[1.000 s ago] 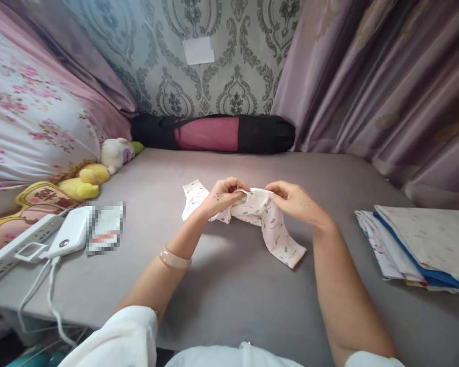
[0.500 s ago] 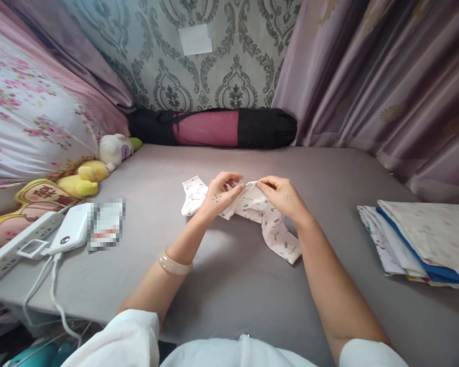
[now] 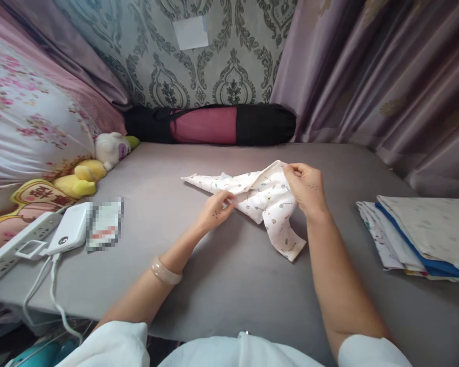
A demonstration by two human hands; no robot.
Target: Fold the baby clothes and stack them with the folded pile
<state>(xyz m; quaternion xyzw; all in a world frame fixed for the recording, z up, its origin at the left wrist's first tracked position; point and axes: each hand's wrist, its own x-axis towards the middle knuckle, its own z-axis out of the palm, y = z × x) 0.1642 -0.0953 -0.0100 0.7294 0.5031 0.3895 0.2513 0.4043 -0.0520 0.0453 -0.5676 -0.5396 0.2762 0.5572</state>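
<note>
A small white garment (image 3: 277,199) with a scattered print, perhaps a baby's top, is partly lifted off the grey bed sheet (image 3: 229,285). My right hand (image 3: 306,186) pinches its upper right edge and holds that corner raised. Lower and to the left, my left hand (image 3: 217,210) is closed on the garment's near edge, fingertips partly hidden by the cloth. One sleeve-like part hangs toward me and rests on the sheet below my right hand. Another part stretches out flat to the far left.
Folded cloths (image 3: 424,229) lie stacked at the right. On the left are a power strip (image 3: 23,244), a white power bank (image 3: 69,229) with cables, a blurred packet (image 3: 105,224) and plush toys (image 3: 86,178). A black and pink rolled bag (image 3: 210,125) lies along the wall.
My hands have moved apart: the right up and to the right with the garment's edge, the left down toward me. The garment is now spread wider and its right part raised.
</note>
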